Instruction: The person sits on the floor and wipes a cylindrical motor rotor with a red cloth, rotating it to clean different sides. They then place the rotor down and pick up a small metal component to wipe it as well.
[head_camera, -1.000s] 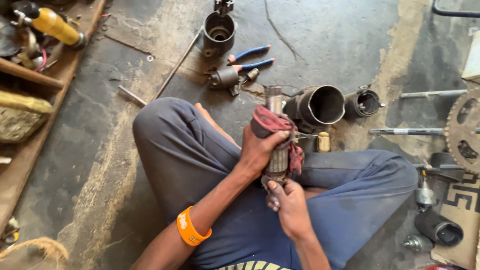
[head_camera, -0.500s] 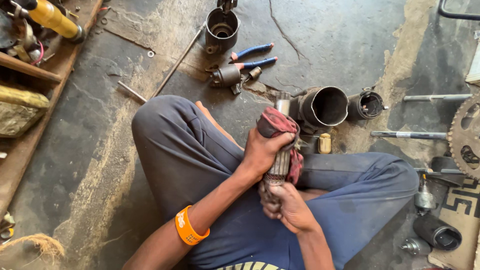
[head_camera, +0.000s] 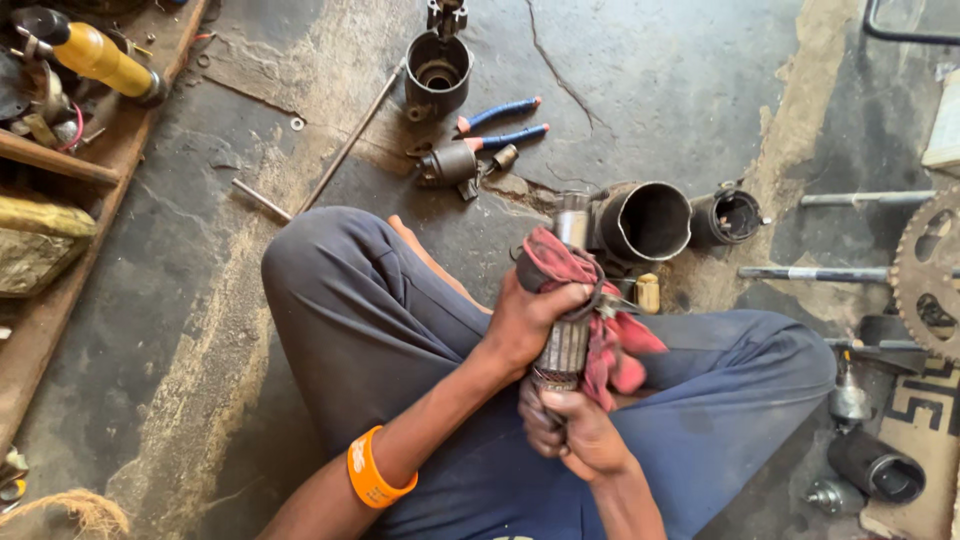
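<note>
While gripped, armature (head_camera: 563, 350) seemingly clear of housing (head_camera: 645, 222).

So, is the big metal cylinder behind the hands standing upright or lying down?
Lying down: the cylinder rests on its side, open end facing the camera.

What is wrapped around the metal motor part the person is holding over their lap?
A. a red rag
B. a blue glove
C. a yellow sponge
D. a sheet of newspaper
A: the left hand presses a red rag around the ribbed motor armature, while the right hand grips its lower end.
</note>
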